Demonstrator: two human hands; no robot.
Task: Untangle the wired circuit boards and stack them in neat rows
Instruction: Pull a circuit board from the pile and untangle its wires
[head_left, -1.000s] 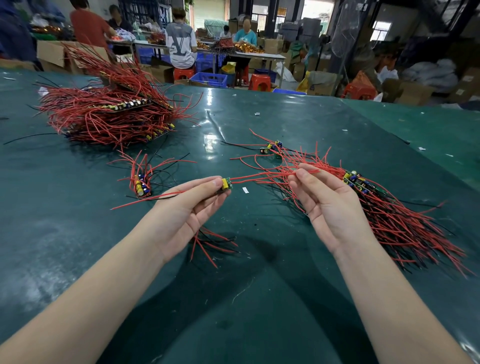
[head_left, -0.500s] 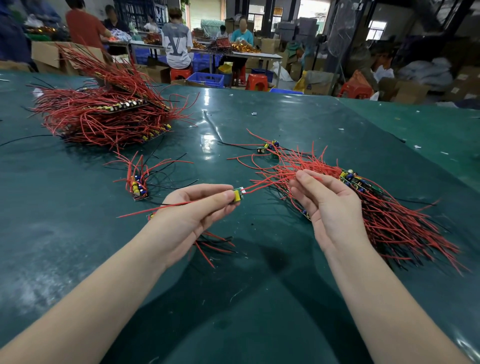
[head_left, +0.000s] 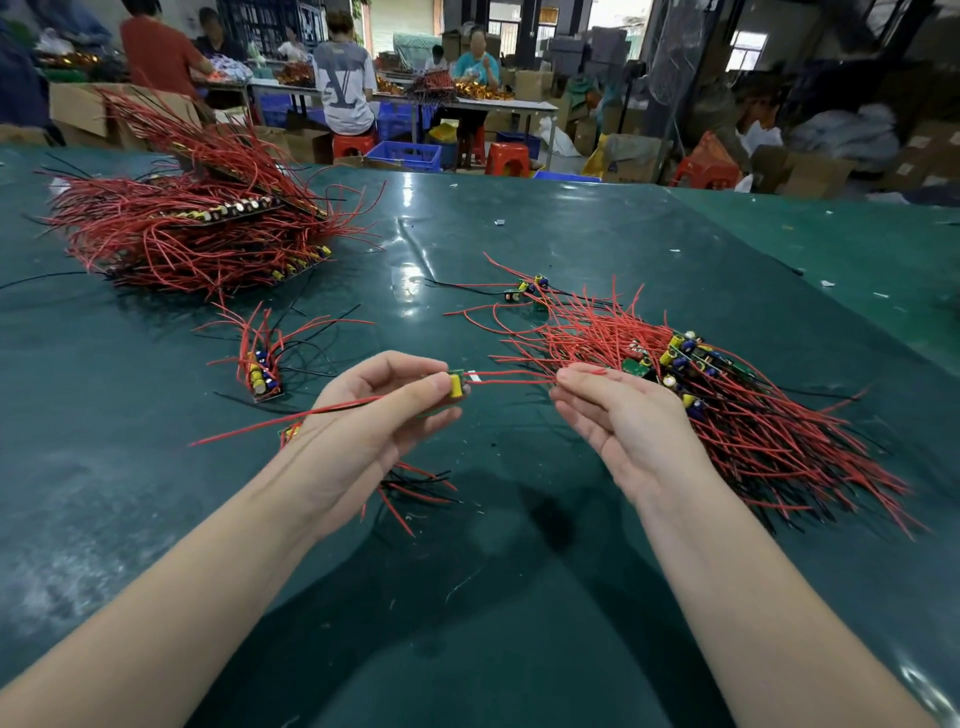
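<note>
Green table (head_left: 519, 597) — left hand (head_left: 374, 431) pinches circuit board (head_left: 456, 385).

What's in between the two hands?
In the head view, red wires stretch from the small board pinched in the left hand to the right hand, over bare green table.

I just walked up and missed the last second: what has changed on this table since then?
The left hand has drawn its small circuit board rightwards, nearer the right hand, which still pinches the board's red wires beside the tangled pile. Nothing was let go. The stacked pile and the short row stayed put.
</note>
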